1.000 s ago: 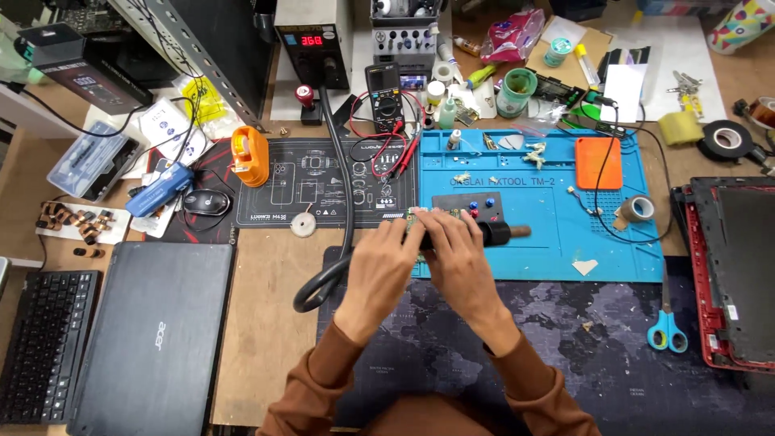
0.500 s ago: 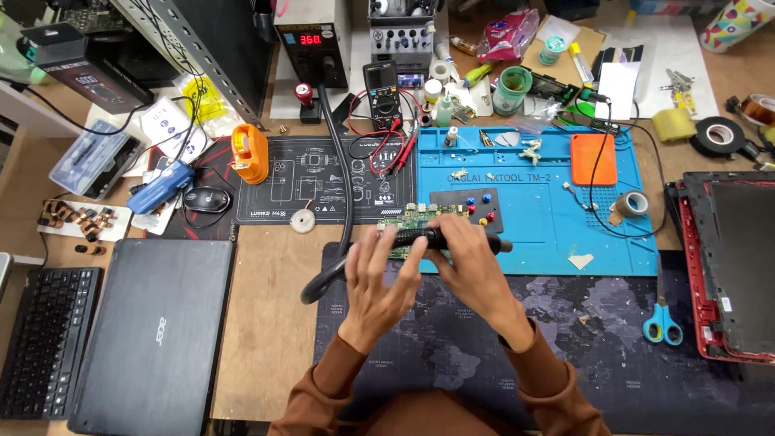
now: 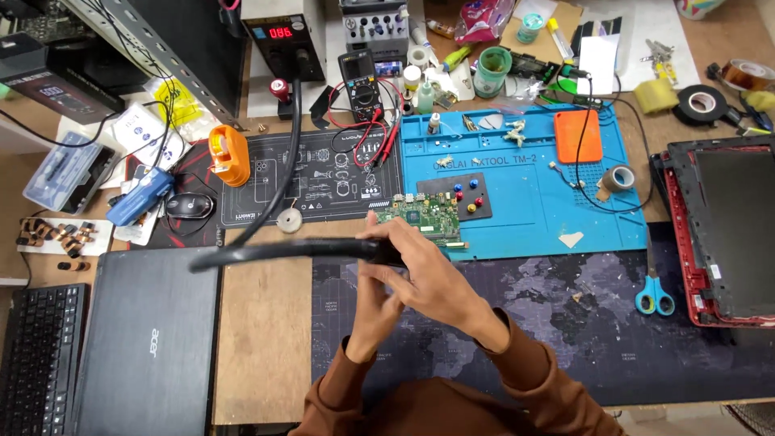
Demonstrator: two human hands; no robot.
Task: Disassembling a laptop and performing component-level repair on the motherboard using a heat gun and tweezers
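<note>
My right hand (image 3: 432,278) is closed around the black handle of a hot-air tool (image 3: 323,249), which lies level and points left over the desk's front. Its thick black hose (image 3: 292,137) curves up to a station with a red display (image 3: 281,36). My left hand (image 3: 373,311) is just below, fingers apart, touching the underside of the handle and my right hand. A small green circuit board (image 3: 428,216) lies on the blue work mat (image 3: 525,202), just beyond my hands, with a dark pad with coloured dots (image 3: 460,196) beside it.
A closed black laptop (image 3: 149,339) and a keyboard (image 3: 36,355) lie at the left. Blue-handled scissors (image 3: 652,295) and a red-edged laptop shell (image 3: 726,226) are at the right. A multimeter (image 3: 361,81), tape rolls (image 3: 701,101), bottles, an orange case (image 3: 578,136) and a mouse (image 3: 187,206) crowd the back.
Both hands have pulled back from the circuit board toward my body. The tool has swung to lie level, pointing left, and the board stays on the blue mat.
</note>
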